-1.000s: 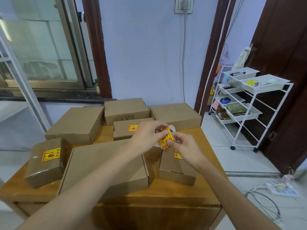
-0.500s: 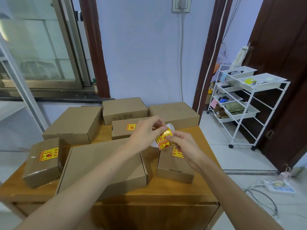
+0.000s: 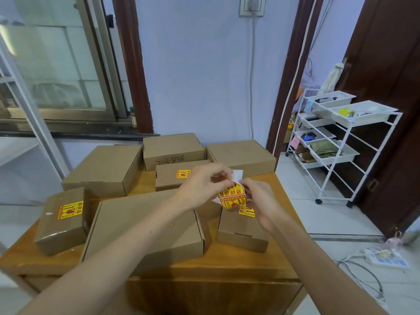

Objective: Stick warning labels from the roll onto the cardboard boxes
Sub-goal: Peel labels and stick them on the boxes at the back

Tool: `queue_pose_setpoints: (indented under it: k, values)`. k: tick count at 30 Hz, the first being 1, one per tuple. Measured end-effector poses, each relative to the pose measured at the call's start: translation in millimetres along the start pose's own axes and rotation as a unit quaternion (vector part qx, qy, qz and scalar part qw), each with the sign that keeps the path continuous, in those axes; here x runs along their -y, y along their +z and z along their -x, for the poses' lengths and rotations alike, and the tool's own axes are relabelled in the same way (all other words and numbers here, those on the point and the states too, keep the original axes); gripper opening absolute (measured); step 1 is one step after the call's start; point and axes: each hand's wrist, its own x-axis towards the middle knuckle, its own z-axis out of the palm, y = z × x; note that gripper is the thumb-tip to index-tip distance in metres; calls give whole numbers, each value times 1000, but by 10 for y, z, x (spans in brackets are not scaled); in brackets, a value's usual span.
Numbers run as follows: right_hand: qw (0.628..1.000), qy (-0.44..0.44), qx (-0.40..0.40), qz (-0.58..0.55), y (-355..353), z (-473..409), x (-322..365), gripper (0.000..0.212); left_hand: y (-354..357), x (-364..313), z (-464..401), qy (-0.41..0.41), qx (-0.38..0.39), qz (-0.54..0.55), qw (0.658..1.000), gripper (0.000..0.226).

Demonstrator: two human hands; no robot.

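Several brown cardboard boxes lie on a wooden table [image 3: 227, 278]. My left hand [image 3: 202, 185] and my right hand [image 3: 261, 201] meet above the table's right half, both pinching a roll of yellow-and-red warning labels [image 3: 231, 196] with white backing paper curling up from it. Under the hands sits a small box [image 3: 241, 233] with a label on its top. A labelled box [image 3: 61, 219] stands at the left, another labelled box [image 3: 175, 176] behind the hands. The large box [image 3: 141, 226] in front shows no label.
Three more boxes line the back: a wide one [image 3: 104, 169], one with handwriting [image 3: 172, 148], one at the right [image 3: 241, 155]. A white wheeled trolley [image 3: 336, 144] stands right of the table. A power strip [image 3: 386, 260] and cables lie on the floor.
The backing paper has been peeled further up from the roll, so more of a label shows. Both hands stay together over the small box.
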Motion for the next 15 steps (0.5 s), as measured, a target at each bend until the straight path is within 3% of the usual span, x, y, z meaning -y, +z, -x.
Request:
queue_pose_setpoints:
  k: [6, 12, 15]
  values:
    - [997, -6, 73, 16, 82, -3, -53, 38, 53, 25, 19, 26, 6, -27, 999, 1]
    - [996, 8, 85, -5, 104, -10, -33, 32, 21, 38, 22, 42, 11, -33, 999, 2]
    - [995, 23, 93, -23, 89, -23, -19, 38, 16, 23, 12, 39, 13, -28, 999, 2]
